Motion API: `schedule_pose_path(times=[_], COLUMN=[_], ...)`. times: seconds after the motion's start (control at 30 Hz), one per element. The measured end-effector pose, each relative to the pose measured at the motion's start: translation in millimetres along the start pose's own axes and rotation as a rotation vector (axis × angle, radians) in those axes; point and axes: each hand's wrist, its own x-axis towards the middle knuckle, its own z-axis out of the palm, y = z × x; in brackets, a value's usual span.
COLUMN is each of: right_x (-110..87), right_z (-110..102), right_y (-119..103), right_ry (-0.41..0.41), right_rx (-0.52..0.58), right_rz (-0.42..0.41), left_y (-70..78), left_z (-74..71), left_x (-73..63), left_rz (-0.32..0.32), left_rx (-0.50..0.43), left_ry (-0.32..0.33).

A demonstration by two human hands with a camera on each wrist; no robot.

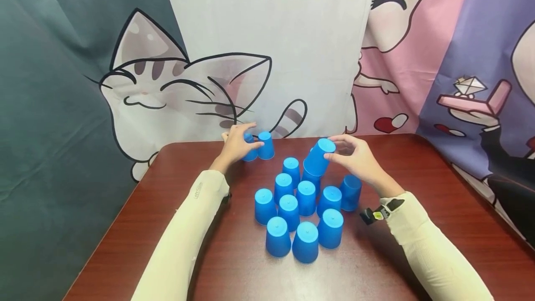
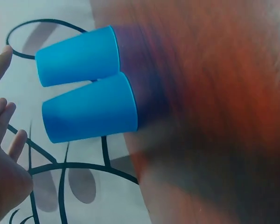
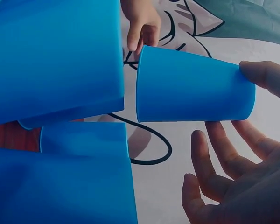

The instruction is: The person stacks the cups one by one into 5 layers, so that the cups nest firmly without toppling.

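Near the table's back edge, my left hand hovers beside two upside-down blue cups, which stand side by side. In the left wrist view, the fingers of that hand are spread and apart from both cups. My right hand pinches another blue cup between thumb and fingers near its base. This cup is raised and tilted, rim downward, over the back of a cluster of blue cups. It partly hides a cup beneath it; whether they touch I cannot tell.
The cluster holds several upside-down cups in uneven rows on a reddish-brown wooden table, with one cup at its right side. Behind the table hangs a cloth backdrop with cartoon figures.
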Motion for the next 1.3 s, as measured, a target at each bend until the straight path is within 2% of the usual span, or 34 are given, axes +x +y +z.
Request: schedule_pose_path(times=[0.27,0.4,0.6,0.9,1.07,1.3], right_x=[0.7,1.5,1.1,6.3,12.4,24.8], right_z=[1,2,1,4,6,11], right_y=[-3,-3,-5,-13,-16,-23], right_ry=[0.002,0.009,0.035,0.012,0.021,0.0], right_rx=[0.003,-0.006,-0.019,-0.008,-0.044,-0.034], right_rz=[0.01,0.013,0.011,0.033,0.041,0.046], left_y=[8.2,14.9,27.0,41.6,50.4,60.3], left_z=[2.1,-1.2,-3.1,-1.1,-1.5,-4.0], left_x=[-24.4,-37.4,-50.5,-61.5,-69.7,-77.5], left_rz=[0.016,0.025,0.02,0.038,0.063,0.075], left_rx=[-0.084,-0.117,-0.15,-0.2,-0.174,-0.134], left_ry=[0.019,0.001,-0.071,-0.191,-0.29,-0.358])
